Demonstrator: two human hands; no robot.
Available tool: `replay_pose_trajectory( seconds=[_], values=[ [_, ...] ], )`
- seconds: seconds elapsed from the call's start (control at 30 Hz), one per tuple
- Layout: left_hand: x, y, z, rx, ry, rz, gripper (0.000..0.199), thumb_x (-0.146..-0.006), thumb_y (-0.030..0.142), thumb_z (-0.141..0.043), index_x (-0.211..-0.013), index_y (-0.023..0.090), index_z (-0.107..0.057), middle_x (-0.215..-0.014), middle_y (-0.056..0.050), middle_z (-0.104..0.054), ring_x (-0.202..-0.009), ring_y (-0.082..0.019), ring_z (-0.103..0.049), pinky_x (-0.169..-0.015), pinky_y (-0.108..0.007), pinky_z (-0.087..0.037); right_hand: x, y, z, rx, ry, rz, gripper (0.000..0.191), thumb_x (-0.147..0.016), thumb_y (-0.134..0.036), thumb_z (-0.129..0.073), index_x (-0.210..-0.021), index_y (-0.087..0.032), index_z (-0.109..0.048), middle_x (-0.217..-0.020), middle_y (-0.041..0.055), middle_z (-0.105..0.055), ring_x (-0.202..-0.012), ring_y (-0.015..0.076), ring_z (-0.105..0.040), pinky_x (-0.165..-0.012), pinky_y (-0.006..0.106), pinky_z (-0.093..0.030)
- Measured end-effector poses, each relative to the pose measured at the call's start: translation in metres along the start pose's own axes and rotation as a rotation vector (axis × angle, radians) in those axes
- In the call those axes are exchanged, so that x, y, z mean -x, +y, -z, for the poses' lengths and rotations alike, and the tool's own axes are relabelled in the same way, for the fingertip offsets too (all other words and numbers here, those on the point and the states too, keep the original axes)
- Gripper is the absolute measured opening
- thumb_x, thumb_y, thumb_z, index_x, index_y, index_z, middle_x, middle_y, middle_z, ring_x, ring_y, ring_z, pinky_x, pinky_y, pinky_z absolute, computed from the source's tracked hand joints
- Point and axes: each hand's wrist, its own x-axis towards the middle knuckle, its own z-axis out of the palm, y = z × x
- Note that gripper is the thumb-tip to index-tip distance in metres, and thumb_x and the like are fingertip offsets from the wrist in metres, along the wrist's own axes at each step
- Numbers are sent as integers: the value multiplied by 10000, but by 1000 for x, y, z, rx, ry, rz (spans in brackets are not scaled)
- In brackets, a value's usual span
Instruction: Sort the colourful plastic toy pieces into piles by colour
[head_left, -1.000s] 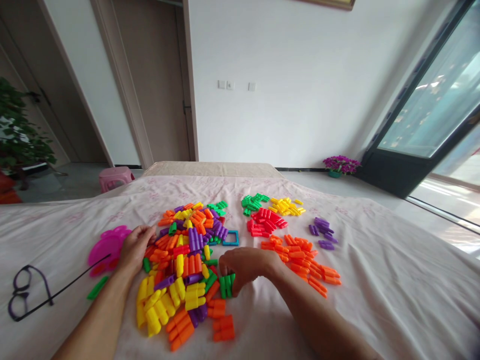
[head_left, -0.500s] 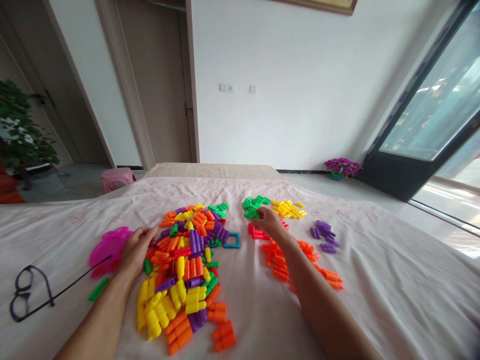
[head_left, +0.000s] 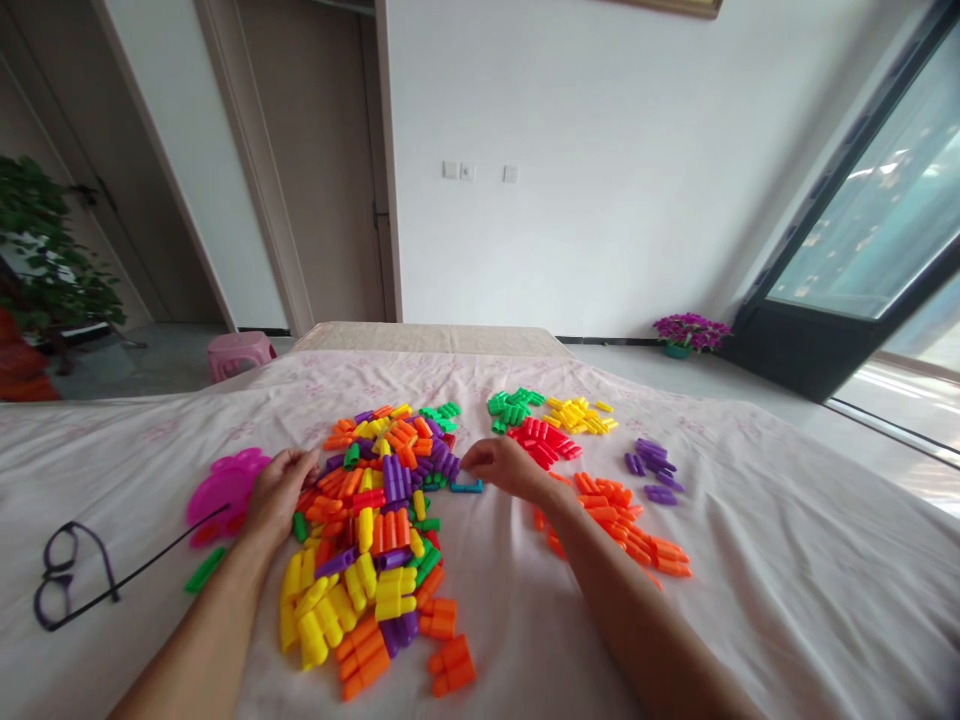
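Note:
A mixed heap of plastic building blocks (head_left: 375, 510) in yellow, orange, purple, green and red lies before me. My left hand (head_left: 281, 490) rests at its left edge, fingers curled together beside orange blocks; whatever they may hold is hidden. My right hand (head_left: 499, 465) hovers at the heap's right side, fingers loosely parted and pointing at the purple blocks (head_left: 441, 464), with nothing visible in them. Beneath it a teal square frame (head_left: 466, 488) is partly covered. Further right are single-colour groups: green blocks (head_left: 514, 407), red blocks (head_left: 544, 441) and orange blocks (head_left: 611, 510), the last partly behind my right forearm.
Yellow blocks (head_left: 579, 415) and purple blocks (head_left: 651, 468) lie at the right. Left of the heap are a pink plastic piece (head_left: 221, 495), a green block (head_left: 205, 570) and black glasses (head_left: 64, 580). A pale floral cloth (head_left: 750, 620) covers the surface.
My right hand has moved left from the green group to the heap's right edge, uncovering the red group. My left hand stays at the heap's left edge. The view has shifted slightly.

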Motion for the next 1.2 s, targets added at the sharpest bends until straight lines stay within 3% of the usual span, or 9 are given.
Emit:
replay_pose_trajectory(
  seconds=[0.1, 0.2, 0.33, 0.53, 0.7, 0.9, 1.03, 1.13, 1.2],
  values=[
    [-3, -4, 1, 4, -8, -11, 352, -632, 475, -741, -746, 188, -570, -633, 47, -602, -586, -118, -545, -589, -230, -429, 7, -19, -23, 103, -207, 63, 224, -733, -164, -624, -922, -173, -744, -843, 8, -722, -735, 133, -639, -635, 196, -455],
    [-5, -7, 2, -7, -1, -19, 353, -640, 473, -745, -742, 183, -572, -622, 49, -586, -576, -110, -528, -575, -220, -412, 13, -33, -42, 284, -256, 160, 216, -737, -220, -670, -940, -190, -737, -859, 6, -705, -738, 129, -609, -629, 196, -405],
    [-6, -9, 3, -23, -3, -30, 352, -653, 476, -739, -734, 179, -570, -621, 43, -578, -595, -112, -523, -583, -217, -407, 17, -40, -54, 466, -235, 255, 191, -747, -198, -659, -930, -200, -710, -909, 22, -686, -810, 144, -586, -655, 209, -367],
    [-5, -8, 2, -11, 5, -19, 341, -657, 465, -740, -749, 181, -575, -625, 43, -579, -599, -111, -515, -587, -216, -403, 16, -33, -46, 534, -152, 136, 168, -792, -248, -629, -941, -217, -699, -931, 25, -691, -851, 170, -596, -663, 230, -361],
    [-5, -8, 2, -17, 4, -7, 347, -655, 471, -740, -749, 181, -572, -629, 41, -581, -595, -114, -519, -581, -218, -404, 17, -33, -45, 506, -61, 77, 244, -760, -147, -586, -974, -216, -681, -964, 31, -683, -876, 168, -601, -701, 228, -388],
    [-6, -10, 2, -8, 6, -24, 345, -654, 466, -739, -753, 180, -575, -631, 40, -578, -590, -116, -523, -575, -221, -412, 19, -38, -62, 475, -14, 144, 280, -781, -162, -572, -1038, -233, -654, -1075, 32, -655, -965, 165, -597, -765, 223, -408],
    [-5, -8, 1, -1, 7, -21, 339, -653, 458, -739, -743, 178, -570, -630, 38, -576, -591, -116, -525, -573, -221, -414, 17, -39, -52, 527, -78, 115, 221, -790, -216, -605, -999, -221, -677, -1022, 34, -679, -895, 166, -612, -704, 224, -395],
    [-4, -6, 1, -1, 8, -13, 338, -653, 456, -739, -741, 178, -570, -631, 38, -577, -594, -115, -524, -572, -218, -415, 15, -39, -31, 516, -170, 68, 183, -786, -274, -633, -944, -217, -707, -879, 17, -699, -773, 151, -613, -620, 215, -366],
    [-3, -5, 0, 5, 6, -7, 340, -651, 457, -741, -745, 179, -572, -633, 39, -580, -596, -114, -523, -570, -216, -413, 13, -35, -14, 488, -135, -2, 173, -777, -286, -637, -904, -203, -720, -784, 12, -694, -691, 141, -603, -582, 214, -354]
  ],
)
